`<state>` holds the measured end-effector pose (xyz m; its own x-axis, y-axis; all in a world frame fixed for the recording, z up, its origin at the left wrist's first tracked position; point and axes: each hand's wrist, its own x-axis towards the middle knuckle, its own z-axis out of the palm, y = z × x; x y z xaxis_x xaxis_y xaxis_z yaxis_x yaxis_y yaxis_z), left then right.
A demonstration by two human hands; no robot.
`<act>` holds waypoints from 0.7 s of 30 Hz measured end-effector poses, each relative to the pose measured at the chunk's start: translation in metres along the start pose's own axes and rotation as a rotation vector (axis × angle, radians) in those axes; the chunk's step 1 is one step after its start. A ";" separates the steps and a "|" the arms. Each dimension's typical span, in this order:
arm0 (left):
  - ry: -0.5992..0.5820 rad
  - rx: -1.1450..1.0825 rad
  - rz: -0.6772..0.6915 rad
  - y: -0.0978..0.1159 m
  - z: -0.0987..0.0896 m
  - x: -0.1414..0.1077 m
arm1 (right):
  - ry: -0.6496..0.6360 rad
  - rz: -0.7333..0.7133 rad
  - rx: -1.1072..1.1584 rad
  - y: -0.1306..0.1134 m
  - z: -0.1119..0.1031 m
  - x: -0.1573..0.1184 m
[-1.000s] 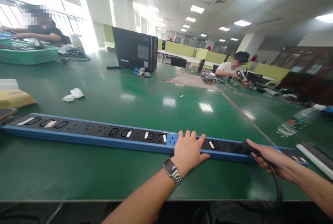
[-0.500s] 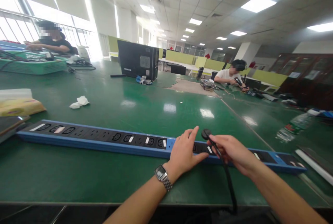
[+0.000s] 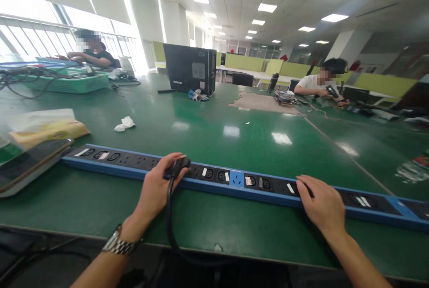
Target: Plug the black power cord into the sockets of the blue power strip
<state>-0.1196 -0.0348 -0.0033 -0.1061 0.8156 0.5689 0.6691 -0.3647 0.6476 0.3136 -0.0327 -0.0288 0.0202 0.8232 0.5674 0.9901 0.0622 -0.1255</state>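
In the head view, a flat dark-topped object [image 3: 35, 163] lies just beside the left end of the blue-edged power strip [image 3: 236, 179], a tissue pack [image 3: 53, 131] behind it; a black computer case [image 3: 187, 67] stands farther back on the counter [image 3: 201, 145]; the strip lies near the front edge, long axis running left to right, sockets upward; the left hand [image 3: 156, 189], fingers curled, grasps a corded black plug [image 3: 182, 163] at the strip's left half; the right hand [image 3: 323, 203] lies palm-down on its right half, its grip unclear.

plug [image 3: 184, 162]: matt plstc | strip face [image 3: 241, 180]: matt | tbl [image 3: 208, 143]: smooth, glossy | watchband [image 3: 122, 246]: shiny mtl
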 end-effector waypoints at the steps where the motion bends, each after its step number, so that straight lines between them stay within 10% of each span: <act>1: -0.052 0.036 0.021 -0.006 -0.003 0.000 | 0.007 0.000 -0.016 0.002 0.004 -0.002; 9: -0.252 0.128 0.242 0.001 0.001 0.014 | 0.119 -0.039 -0.026 0.000 0.006 0.001; 21: -0.312 0.138 0.192 -0.002 0.000 0.021 | 0.185 -0.090 0.031 0.007 0.018 0.005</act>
<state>-0.1235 -0.0171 0.0072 0.2455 0.8433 0.4782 0.7496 -0.4779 0.4579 0.3180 -0.0175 -0.0414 -0.0399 0.6963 0.7167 0.9845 0.1500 -0.0910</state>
